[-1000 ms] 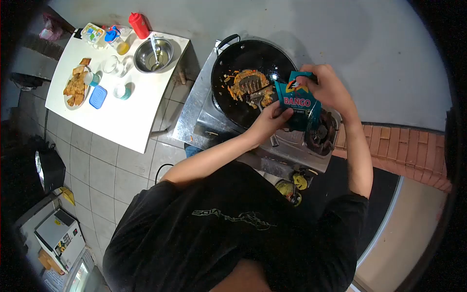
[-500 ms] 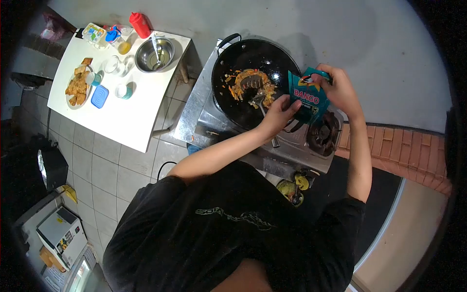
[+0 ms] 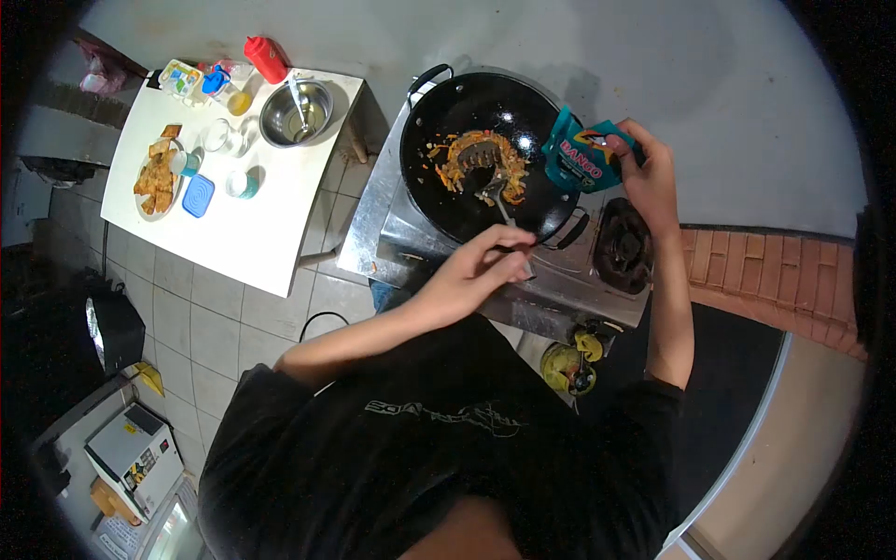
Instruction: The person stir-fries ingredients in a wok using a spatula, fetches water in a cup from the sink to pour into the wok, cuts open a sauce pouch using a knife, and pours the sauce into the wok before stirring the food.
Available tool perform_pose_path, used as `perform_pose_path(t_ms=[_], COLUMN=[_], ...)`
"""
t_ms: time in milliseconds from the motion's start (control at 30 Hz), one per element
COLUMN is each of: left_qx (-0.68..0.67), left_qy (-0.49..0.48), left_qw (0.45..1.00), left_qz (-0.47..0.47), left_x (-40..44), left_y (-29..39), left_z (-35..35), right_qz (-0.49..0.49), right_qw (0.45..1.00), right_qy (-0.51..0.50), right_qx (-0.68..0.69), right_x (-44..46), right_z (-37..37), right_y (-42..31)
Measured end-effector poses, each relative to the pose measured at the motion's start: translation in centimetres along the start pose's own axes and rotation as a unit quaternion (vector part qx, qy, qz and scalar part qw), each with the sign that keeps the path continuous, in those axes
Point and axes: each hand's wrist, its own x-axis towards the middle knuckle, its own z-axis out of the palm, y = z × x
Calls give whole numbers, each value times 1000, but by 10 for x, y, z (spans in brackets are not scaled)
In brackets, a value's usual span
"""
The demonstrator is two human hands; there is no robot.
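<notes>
A black wok [image 3: 429, 201] on the stove holds a mix of chopped food [image 3: 457, 163]. A spatula [image 3: 504, 211] rests in it, its slotted head in the food and its handle leaning over the near rim. My left hand [image 3: 476, 273] is at that handle, thumb and fingers apart around it; contact is unclear. My right hand [image 3: 649, 177] grips a teal Bango sauce pouch [image 3: 581, 157] by its right end. The pouch is tilted over the wok's right rim, with its other end toward the food.
A bare burner [image 3: 623, 245] lies right of the wok. On the white table [image 3: 252, 247] at left stand a steel bowl [image 3: 271, 119], a red squeeze bottle [image 3: 266, 58], cups and a plate of fried pieces [image 3: 154, 177]. A bowl [image 3: 560, 366] sits below the stove.
My left hand has let go of the pouch and moved down-left to the spatula handle. The pouch, now only in my right hand, has tilted further over the wok.
</notes>
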Motion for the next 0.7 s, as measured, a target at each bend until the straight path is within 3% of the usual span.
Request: perform_pose_path(t_ms=[33,100,300,433,700], left_qx=[58,81,182,195,206], left_qy=[-31,-14,35,135,338], left_qw=[998,996,981,970,918], left_qz=[-7,-23,-53,-52,-37], left_x=[-5,-13,-53,-88,-157], left_y=[4,11,19,10,-9], left_z=[-8,-18,-47,-49,-24], right_qz=[-1,-23,-82,-125,-105], right_qw=[1000,998,990,984,991], right_qy=[1,62,118,126,80], right_qx=[4,20,-12,10,-10], right_x=[-1,-3,-4,-3,4], right_z=[2,7,14,17,19], right_y=[5,15,24,24,8])
